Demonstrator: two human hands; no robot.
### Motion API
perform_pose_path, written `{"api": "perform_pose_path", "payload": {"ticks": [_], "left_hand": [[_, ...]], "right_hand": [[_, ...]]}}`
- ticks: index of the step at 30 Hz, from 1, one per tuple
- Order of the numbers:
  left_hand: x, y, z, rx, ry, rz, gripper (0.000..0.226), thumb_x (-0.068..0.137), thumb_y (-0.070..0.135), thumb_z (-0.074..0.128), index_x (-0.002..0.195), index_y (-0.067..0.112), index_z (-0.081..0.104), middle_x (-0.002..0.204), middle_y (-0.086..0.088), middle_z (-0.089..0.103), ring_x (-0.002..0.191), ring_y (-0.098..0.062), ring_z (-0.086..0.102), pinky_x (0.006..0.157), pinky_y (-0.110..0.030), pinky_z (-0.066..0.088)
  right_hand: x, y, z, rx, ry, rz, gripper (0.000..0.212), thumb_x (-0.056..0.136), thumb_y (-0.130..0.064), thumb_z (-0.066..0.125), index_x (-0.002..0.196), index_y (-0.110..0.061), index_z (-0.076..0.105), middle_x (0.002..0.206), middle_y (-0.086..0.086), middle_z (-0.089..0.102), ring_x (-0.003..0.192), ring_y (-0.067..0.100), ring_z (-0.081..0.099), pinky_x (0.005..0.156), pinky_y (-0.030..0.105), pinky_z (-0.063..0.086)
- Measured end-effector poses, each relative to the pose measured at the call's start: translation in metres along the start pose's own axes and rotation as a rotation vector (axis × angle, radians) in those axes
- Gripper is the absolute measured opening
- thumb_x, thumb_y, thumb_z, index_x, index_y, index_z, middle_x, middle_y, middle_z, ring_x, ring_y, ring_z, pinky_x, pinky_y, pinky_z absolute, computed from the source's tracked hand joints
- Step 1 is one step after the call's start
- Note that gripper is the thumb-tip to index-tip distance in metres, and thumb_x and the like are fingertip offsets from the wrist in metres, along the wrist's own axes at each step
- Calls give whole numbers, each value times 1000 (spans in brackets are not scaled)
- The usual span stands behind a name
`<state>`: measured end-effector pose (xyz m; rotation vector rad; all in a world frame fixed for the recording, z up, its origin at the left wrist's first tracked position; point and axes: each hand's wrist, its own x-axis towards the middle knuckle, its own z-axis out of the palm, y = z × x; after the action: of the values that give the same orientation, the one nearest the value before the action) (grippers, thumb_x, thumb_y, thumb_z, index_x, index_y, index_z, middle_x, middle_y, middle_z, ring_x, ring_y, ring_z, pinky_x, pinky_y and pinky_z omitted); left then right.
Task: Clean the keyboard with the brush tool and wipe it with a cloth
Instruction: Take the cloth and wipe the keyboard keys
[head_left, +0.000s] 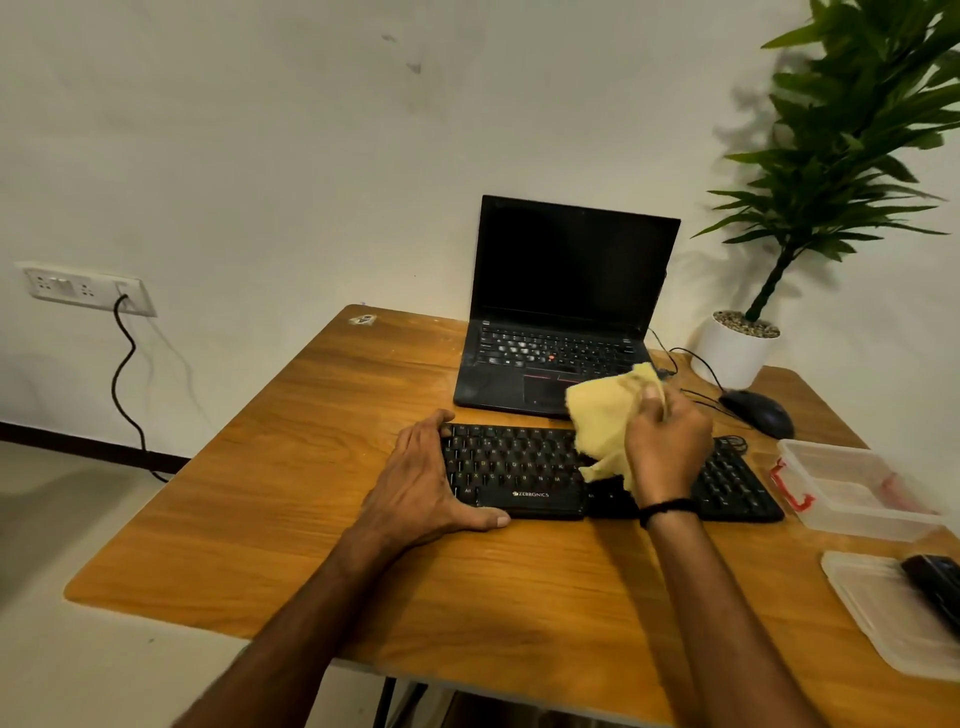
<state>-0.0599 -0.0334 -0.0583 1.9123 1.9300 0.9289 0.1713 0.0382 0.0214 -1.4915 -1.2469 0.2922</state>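
A person's left hand (421, 478) lies spread and uncurled on the left end of a black keyboard (519, 467) at the middle of a wooden table (311, 519), thumb along its front edge, gripping nothing; the right hand (667, 447) has its fingers closed round a bunched yellow cloth (602, 415), held over the keyboard's middle, its lower fold hanging at the keys; an open laptop (566, 291) stands just behind; a dark object (935, 587), possibly the brush, rests on a clear lid (878, 618) at the right edge.
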Motion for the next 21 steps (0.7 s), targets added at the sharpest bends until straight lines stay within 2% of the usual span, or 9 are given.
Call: {"api": "perform_pose_path", "payload": {"ticks": [1,3,5,6,9,13,16,19,21], "left_hand": [[0,0,0,1,-2,-3,145,43,89,78,155,21,16,148,2,36,134,-12,33,117,-39,36],[0,1,0,5,-2,-4,145,43,89,78,155,21,16,147,3,36,133,-11,33,117,-38,35],[0,2,0,11,3,-4,144,44,89,78,155,21,16,147,3,36,133,-11,33,117,-38,36],[-1,2,0,15,7,-3,144,44,88,78,155,21,16,148,3,36,134,-12,34,117,-38,36],[-1,3,0,21,16,2,143,45,86,78,155,18,17,150,1,36,135,-15,34,117,-39,38],[-1,2,1,42,29,6,144,45,88,77,156,18,16,150,2,35,134,-12,32,115,-32,35],[-1,1,1,37,49,10,144,46,86,80,156,17,18,146,3,38,129,-7,31,112,-29,33],[0,0,-1,28,44,15,143,45,88,79,155,20,18,144,4,38,127,-4,30,112,-30,33],[1,-1,-1,22,18,16,143,44,90,77,154,20,18,145,4,38,129,-7,32,114,-33,35]], "right_hand": [[5,-3,5,0,44,3,24,100,-16,50,114,-8,68,101,9,68,97,25,63,72,26,43],[3,-12,20,-50,3,-61,25,100,-11,49,120,-7,63,111,11,66,100,22,61,73,20,41],[-17,-16,47,-218,-208,-294,27,100,-10,48,124,-10,60,118,10,59,98,15,53,73,12,38],[-30,-14,64,-289,-347,-446,28,100,-9,46,124,-13,61,119,8,56,100,15,50,75,13,39],[-61,-7,100,-433,-697,-684,29,97,-8,48,121,-17,61,112,6,52,105,22,47,88,30,41],[-52,-9,94,-480,-724,-754,29,98,-5,46,120,-13,62,108,6,52,101,22,47,85,32,41],[-32,3,76,-539,-703,-758,29,97,-3,48,120,-11,62,114,7,55,107,21,49,91,31,43],[-5,26,46,-618,-682,-675,26,95,-3,52,117,-11,63,117,6,55,110,21,50,94,29,44],[15,42,25,-665,-649,-573,18,93,-3,55,106,-13,64,112,6,55,104,19,52,94,29,48]]}}
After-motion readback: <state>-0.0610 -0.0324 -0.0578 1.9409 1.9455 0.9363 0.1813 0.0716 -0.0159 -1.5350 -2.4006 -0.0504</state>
